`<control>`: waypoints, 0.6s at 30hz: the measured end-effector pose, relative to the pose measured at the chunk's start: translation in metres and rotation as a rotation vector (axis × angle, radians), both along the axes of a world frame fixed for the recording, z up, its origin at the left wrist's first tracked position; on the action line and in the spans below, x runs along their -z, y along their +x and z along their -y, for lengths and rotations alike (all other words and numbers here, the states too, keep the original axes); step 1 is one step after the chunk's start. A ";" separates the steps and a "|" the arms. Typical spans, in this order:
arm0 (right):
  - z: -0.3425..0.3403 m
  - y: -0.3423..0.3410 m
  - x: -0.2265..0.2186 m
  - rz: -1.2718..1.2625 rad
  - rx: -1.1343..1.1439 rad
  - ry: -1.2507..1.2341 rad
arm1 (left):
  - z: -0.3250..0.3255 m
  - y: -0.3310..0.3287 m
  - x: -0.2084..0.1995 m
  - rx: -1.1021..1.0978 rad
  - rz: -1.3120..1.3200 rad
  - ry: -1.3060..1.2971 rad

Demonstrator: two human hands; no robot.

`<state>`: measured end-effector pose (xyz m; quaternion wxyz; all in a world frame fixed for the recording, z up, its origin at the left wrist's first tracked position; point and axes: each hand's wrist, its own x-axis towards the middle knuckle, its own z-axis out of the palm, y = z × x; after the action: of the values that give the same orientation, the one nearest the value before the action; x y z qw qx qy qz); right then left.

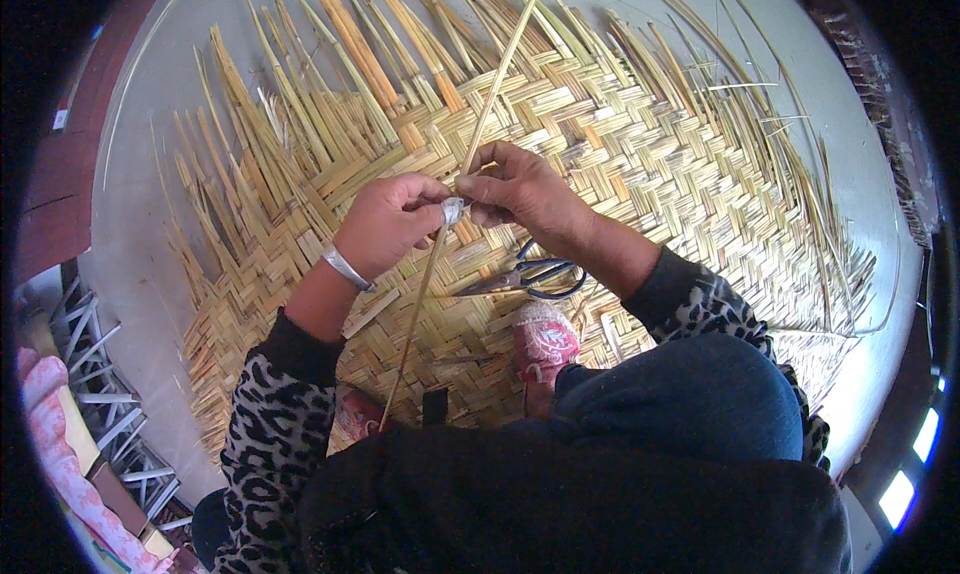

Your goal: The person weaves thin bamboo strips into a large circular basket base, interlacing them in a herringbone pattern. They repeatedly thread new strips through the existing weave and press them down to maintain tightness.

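Note:
Both my hands meet above a woven mat [540, 139], pinching one long, thin reed strip [497, 74]. The strip slants from the top of the view down toward my lap. My left hand [392, 219] closes thumb and fingers on it from the left. From the right, my right hand [525, 192] has its thumb and bent fingers at the same spot. A small white wrapping [453, 211] shows at the left fingertips; whether it is on a finger or on the strip I cannot tell. Dark-handled scissors [540, 277] lie on the mat just below my right hand.
Loose reed ends [350, 49] fan out along the mat's far and left edges. Long bent reeds [800, 144] arc on the right. My pink shoe [545, 342] rests on the mat. A metal rack [105, 374] and pink cloth [50, 414] stand at the lower left.

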<state>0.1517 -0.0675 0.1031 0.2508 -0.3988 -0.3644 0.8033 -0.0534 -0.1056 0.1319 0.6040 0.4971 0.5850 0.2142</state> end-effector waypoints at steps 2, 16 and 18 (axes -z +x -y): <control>-0.002 0.001 0.000 -0.004 -0.031 0.015 | -0.001 -0.003 0.001 -0.006 0.043 -0.053; -0.012 0.006 -0.012 -0.220 0.011 -0.161 | -0.014 -0.014 0.009 -0.033 0.511 -0.230; -0.013 0.007 -0.012 -0.299 -0.010 -0.177 | -0.014 -0.013 0.011 -0.054 0.645 -0.278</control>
<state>0.1591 -0.0543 0.1155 0.2619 -0.2936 -0.2528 0.8839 -0.0660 -0.0919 0.1209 0.8137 0.3013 0.4006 0.2944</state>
